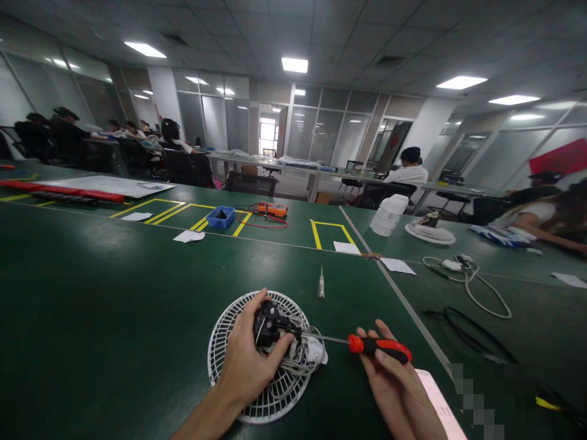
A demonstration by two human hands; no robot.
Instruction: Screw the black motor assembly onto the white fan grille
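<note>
From the head camera, here's the left hand [250, 360], half curled, thumb on the near side and fingers on the far side, gripping a black motor assembly [266, 324] that sits on a white round grille [220, 342] lying flat on the near part of the green table [137, 305]. That pinch from both sides presumably steadies the part against the tool, with the grille as a broad base beneath. And over on the right, the right hand [394, 373], palm turned up, has its fingers loosely curled around the handle of a red-and-black screwdriver [383, 347]. The shaft runs level, pointing left into the assembly, likely because whatever it meets faces sideways; the tip is too small to make out, so contact can't be told. A pale cable [298, 368] bunches at the assembly's right side, close to the shaft. Just beyond lies a small clear-handled screwdriver [321, 287], apart from both hands, seemingly set within easy reach.
</note>
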